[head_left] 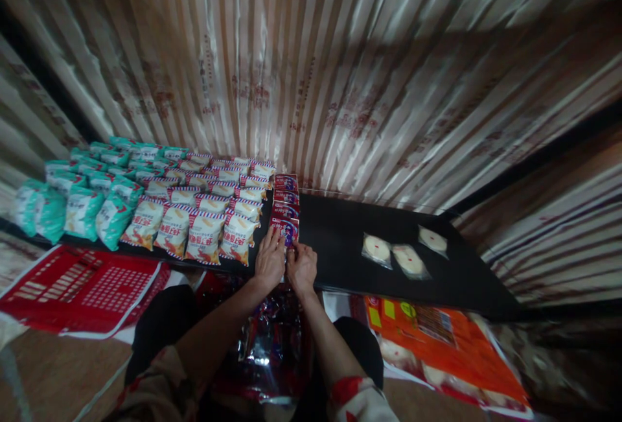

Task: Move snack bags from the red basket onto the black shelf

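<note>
Small red and purple snack packets (286, 196) lie in a single column running from the back of the black shelf (340, 234) to its front edge. At the near end of that column, both hands are on the nearest packet (288, 230). My left hand (271, 257) grips its left side, with the fingers pointing forward over it. Bent fingers of my right hand (302, 266) press against its right side. My hands cover much of this packet. Just left of the column stand white snack bags (204, 237) with striped tops, in several rows.
Teal snack bags (83, 211) fill the shelf's left end. Round white cakes in clear wrappers (377, 250) lie to the right. Below the shelf are a red printed bag (87, 286), a dark shiny bag of packets (267, 344) and an orange bag (447, 344). A pleated curtain (311, 72) hangs behind.
</note>
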### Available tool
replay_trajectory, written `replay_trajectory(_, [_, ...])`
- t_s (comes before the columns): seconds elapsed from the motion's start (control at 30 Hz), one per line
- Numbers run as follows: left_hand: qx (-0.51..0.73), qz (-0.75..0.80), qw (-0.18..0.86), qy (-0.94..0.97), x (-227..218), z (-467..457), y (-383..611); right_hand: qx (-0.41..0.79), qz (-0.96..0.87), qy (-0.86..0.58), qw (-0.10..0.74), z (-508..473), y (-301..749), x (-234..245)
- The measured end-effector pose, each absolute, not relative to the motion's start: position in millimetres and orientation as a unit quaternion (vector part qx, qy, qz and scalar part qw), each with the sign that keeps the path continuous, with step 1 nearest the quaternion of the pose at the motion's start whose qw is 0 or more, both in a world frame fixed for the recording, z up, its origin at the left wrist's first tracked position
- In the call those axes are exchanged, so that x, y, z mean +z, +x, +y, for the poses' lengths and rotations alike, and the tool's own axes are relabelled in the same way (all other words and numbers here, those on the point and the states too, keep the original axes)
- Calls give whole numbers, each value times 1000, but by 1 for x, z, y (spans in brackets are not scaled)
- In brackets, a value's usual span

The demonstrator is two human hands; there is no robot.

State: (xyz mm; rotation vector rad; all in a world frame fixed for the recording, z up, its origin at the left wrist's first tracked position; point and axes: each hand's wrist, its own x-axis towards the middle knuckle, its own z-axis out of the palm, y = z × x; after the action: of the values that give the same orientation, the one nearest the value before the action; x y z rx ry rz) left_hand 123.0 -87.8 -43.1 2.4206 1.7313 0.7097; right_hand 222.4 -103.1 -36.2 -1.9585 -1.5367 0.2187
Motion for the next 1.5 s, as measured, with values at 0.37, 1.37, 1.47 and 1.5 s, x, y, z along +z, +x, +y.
replay_trajectory(0.37, [190,547,14,815,-54,-86,119,90,-559,-755,331,-101,222,-39])
replay_trajectory(1.37, [236,520,39,820,-52,-89,119,94,-755,-629,161,-34,240,-41])
replay_trajectory(1.47, [232,527,38,817,-51,-90,119,93,-753,-629,168,-33,241,-43])
replay_trajectory(1.5, [232,528,37,816,-51,-89,119,93,-753,-628,174,-33,241,-44])
